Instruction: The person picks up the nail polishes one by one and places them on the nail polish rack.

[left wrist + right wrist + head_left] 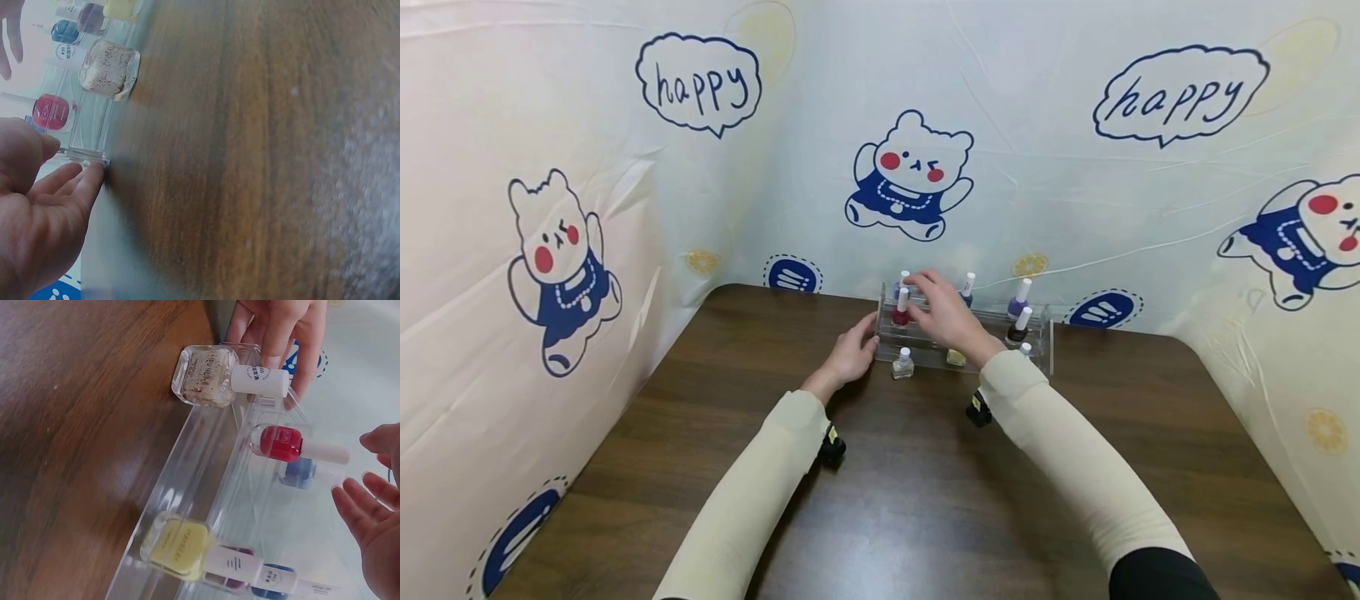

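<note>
A clear tiered acrylic rack [925,357] stands at the back of the table, holding several nail polish bottles. My left hand [850,350] is at the rack's left end, fingertips touching its end panel [87,155]. Over the upper tiers is my right hand [951,315], its fingers [355,503] apart with nothing between them. Closest to it are a red nail polish bottle [281,442] and a blue one [299,472] behind. On the lowest tier sit a glittery clear bottle [109,70] and a yellow bottle [178,547].
Purple [1018,300] and black [1018,329] nail polish bottles stand toward the rack's right side, with another blue bottle [967,287] at the back. A patterned cloth [812,167] hangs behind the brown wooden table [880,500].
</note>
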Available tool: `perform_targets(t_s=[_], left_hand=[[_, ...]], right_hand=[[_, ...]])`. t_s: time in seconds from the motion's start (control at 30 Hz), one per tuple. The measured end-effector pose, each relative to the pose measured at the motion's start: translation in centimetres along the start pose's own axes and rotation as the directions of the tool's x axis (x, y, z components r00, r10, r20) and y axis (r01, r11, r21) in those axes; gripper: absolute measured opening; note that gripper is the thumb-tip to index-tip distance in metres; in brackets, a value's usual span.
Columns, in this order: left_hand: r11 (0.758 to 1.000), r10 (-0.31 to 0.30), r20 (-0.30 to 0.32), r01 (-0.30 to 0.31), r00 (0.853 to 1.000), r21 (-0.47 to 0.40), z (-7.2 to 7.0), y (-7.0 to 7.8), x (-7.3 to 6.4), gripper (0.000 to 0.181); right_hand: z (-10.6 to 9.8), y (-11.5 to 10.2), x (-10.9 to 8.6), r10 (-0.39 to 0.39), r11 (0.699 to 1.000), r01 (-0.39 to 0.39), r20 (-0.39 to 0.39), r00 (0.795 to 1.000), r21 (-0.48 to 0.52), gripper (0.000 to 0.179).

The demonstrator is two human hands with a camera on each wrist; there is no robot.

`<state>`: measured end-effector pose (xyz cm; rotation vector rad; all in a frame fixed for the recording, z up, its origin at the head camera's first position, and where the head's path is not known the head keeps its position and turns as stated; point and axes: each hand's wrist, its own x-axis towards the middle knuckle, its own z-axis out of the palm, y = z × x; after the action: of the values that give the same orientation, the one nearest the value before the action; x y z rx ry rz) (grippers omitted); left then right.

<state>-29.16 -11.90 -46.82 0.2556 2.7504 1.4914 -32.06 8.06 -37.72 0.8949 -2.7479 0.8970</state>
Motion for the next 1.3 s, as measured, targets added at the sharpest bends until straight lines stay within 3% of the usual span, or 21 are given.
perform_targets(t_s=[0.53, 0.77, 1.3], left_hand=[[1.000, -0.007, 0.005, 0.007, 1.000, -0.007, 0.1, -0.1, 0.0, 0.056], [1.000, -0.004, 0.001, 0.004, 1.000, -0.006, 0.0, 0.1, -0.1, 0.056], [1.000, -0.028, 0.012, 0.029, 1.000, -0.008, 0.0, 0.1, 0.1, 0.056]], right_hand=[[-0.4, 0.7, -1.7, -0.065, 0.997, 0.064, -0.025, 0.998, -0.035, 0.043], [-0.3, 0.9, -2.8, -0.038, 0.999, 0.038, 0.000, 0.999, -0.035, 0.043], [1.1, 2.0, -5.2, -0.001, 0.986, -0.005, 0.038, 0.999, 0.165, 0.042]])
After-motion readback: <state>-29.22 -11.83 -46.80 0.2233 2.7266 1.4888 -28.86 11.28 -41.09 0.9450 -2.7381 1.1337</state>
